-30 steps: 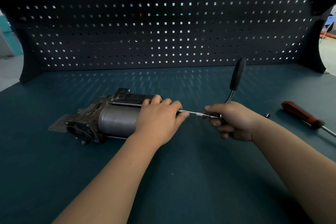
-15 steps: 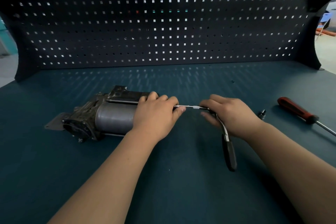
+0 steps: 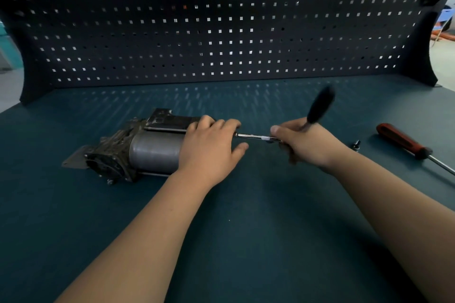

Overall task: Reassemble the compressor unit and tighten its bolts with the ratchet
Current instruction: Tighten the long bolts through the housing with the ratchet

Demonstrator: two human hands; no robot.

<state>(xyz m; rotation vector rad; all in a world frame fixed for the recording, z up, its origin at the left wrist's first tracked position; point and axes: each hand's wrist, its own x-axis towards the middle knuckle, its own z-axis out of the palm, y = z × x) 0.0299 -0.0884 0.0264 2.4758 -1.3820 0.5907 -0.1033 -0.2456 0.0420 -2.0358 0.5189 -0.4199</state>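
1. The compressor unit (image 3: 138, 147) lies on its side on the teal bench top (image 3: 246, 241), left of centre in the frame. Grey cylinder body in the middle, darker cast end toward the left edge, with a flat metal tab sticking out at the lower left.
2. Left hand (image 3: 209, 147) is pressed flat over the right end of the compressor, fingers curled over the top edge and thumb spread out to the right. It's clamped on the housing.
3. Right hand (image 3: 305, 142) sits just right of centre, fingers wrapped tight around the head end of the ratchet (image 3: 320, 106).
4. The ratchet's black handle points up and away toward the pegboard (image 3: 221, 19), and it's motion-blurred.
5. A shiny extension bar (image 3: 256, 136) runs sideways from the right hand into the compressor's end, under the left fingertips. The bolt itself is hidden, so can't tell how it sits.
6. Far right of the frame: a red-handled screwdriver (image 3: 403, 141) lying on the bench, and a small loose socket (image 3: 356, 144) between it and the right wrist.
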